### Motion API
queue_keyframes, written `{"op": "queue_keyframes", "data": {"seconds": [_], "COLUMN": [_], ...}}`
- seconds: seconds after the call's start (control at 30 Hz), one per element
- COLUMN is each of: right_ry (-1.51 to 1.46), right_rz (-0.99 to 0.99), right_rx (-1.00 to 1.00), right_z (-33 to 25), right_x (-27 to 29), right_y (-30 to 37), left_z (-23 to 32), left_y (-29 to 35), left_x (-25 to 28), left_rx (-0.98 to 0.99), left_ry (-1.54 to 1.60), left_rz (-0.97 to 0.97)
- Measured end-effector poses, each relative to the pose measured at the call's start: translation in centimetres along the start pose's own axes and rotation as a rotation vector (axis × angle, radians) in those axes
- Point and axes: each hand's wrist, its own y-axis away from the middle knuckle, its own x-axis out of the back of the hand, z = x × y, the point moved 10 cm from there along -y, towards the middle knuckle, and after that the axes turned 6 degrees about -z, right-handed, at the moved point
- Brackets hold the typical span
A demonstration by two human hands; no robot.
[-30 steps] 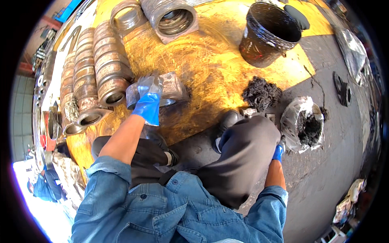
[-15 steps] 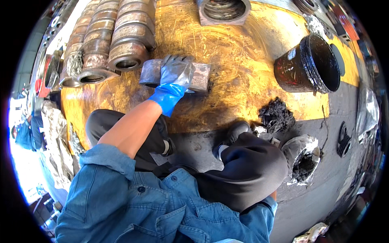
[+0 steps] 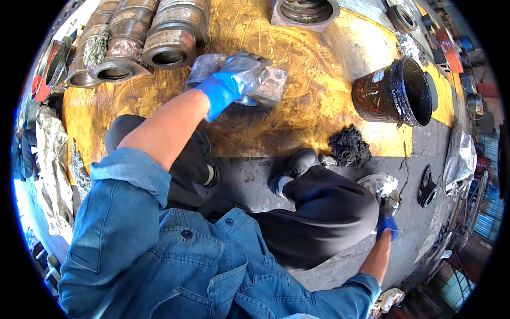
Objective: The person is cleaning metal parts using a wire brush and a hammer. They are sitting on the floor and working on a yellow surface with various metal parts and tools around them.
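Observation:
A metal part (image 3: 274, 87) with a squared end and a round, hollow end lies tilted on the yellow-stained surface in front of me. My left hand (image 3: 236, 77), in a blue glove darkened over the fingers, wraps over its middle and grips it. Out to the right, my right hand (image 3: 387, 225), also blue-gloved, reaches down at the crumpled clear plastic bag (image 3: 380, 182) beside my knee. Its fingers are blurred and partly hidden, so what they touch does not show.
Rows of rusty ring-shaped metal parts (image 3: 172, 45) stand at the far left. Another squared ring part (image 3: 305, 10) sits at the top. A black-smeared bucket (image 3: 390, 90) leans at the right, near a clump of black rags (image 3: 349, 147) and a dark coil (image 3: 426, 189).
My right hand has come into view from behind my knee and now is at the plastic bag. The metal part under my left hand has tilted, its squared end lower.

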Motion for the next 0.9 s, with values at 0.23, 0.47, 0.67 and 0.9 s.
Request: {"op": "queue_keyframes", "data": {"seconds": [0.23,0.47,0.67,0.9], "right_ry": [-0.492,-0.229,-0.587,-0.754], "right_rz": [-0.017,-0.396,-0.795,-0.895], "right_rx": [0.367,0.646,0.784,0.823], "right_z": [-3.1,-39.8,-58.2,-61.9], "right_x": [15.9,3.1,-18.0,-32.1], "right_y": [-2.3,4.7,13.4,17.7], "left_z": [0.3,0.4,0.5,0.3], "left_y": [-0.2,1.0,0.5,0.0], "left_x": [-0.6,0.2,0.5,0.5], "left_rx": [-0.07,-0.143,-0.139,-0.075], "left_ry": [0.063,-0.032,-0.024,-0.062], "left_rz": [0.107,0.174,0.229,0.208]}}
